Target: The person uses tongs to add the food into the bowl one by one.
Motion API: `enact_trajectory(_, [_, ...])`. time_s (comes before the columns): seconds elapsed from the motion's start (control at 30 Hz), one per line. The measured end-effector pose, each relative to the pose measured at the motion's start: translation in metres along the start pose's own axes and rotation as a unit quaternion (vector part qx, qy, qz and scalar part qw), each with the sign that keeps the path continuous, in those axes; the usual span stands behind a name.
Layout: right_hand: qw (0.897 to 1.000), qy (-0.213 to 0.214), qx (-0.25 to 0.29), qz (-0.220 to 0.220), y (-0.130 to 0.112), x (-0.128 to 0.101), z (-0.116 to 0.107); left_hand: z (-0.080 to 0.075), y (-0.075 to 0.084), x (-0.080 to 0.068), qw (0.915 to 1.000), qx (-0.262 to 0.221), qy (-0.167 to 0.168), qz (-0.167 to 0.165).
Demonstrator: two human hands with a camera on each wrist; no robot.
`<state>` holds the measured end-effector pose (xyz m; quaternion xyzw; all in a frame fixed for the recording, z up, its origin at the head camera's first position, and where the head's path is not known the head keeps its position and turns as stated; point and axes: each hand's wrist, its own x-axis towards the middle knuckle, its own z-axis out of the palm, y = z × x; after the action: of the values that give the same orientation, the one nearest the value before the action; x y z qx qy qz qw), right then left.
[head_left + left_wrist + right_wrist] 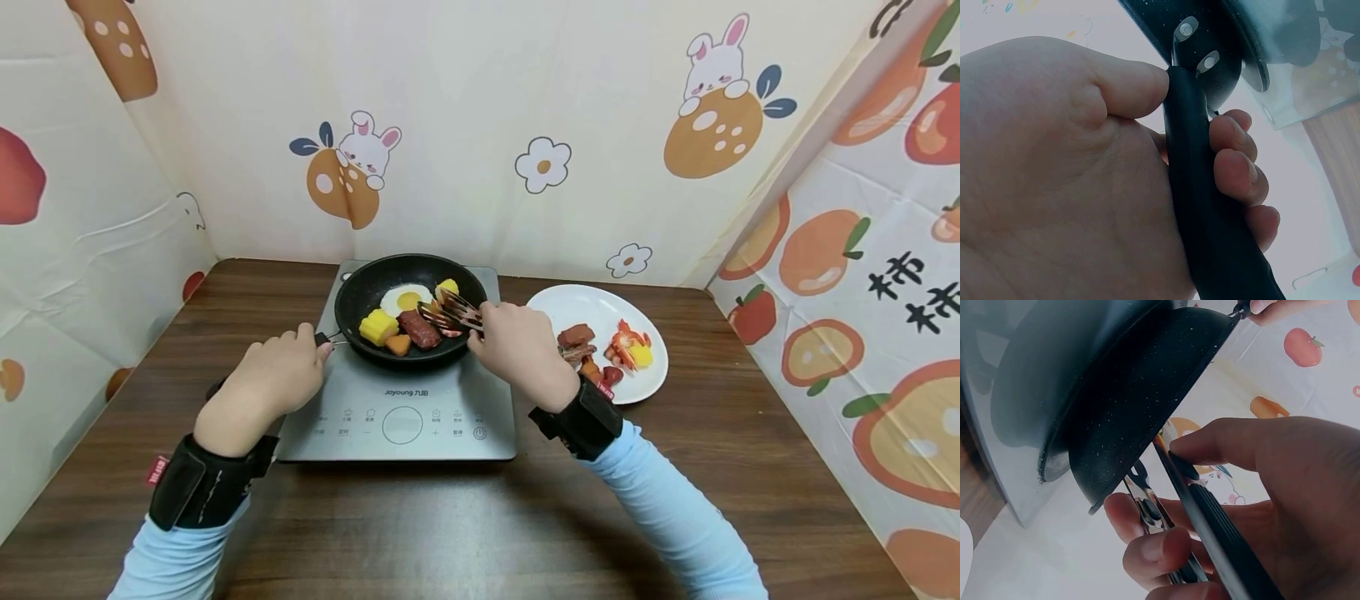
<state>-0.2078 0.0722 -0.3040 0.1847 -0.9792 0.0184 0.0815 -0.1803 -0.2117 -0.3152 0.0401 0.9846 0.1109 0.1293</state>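
Observation:
My left hand [273, 375] grips the black handle [1194, 181] of a frying pan [365, 287], its fingers curled round it in the left wrist view. In the pan lie a fried egg [407, 298], a corn piece [378, 327], a browned sausage [420, 331] and a small orange-brown chunk [399, 344]. My right hand [517, 346] holds metal tongs [453, 310] with dark grips, thumb on one arm and fingers round the other. The tongs' heads are over the pan's right side, beside the sausage and another yellow piece [447, 287]. I cannot tell whether they pinch any food.
Under the pan is a grey induction cooktop [450, 400] on a dark wooden table [390, 533]. A white plate [651, 379] with meat pieces, shrimp-like food and a yellow chunk stands to the right, partly behind my right wrist. Printed cloth walls [465, 167] enclose the table's back and sides.

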Motion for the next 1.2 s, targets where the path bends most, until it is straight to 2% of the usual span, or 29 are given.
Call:
enact_trajectory(0.43, [0.999,-0.031,0.000,0.040,0.001,-0.002,-0.001,0.001,-0.001,0.002,1.0000,0.002,0.006,0.004])
enact_trajectory(1.2, [0.998,-0.025,0.001,0.065,0.010,-0.013,-0.008,0.001,-0.002,0.002,1.0000,0.004,-0.003,-0.002])
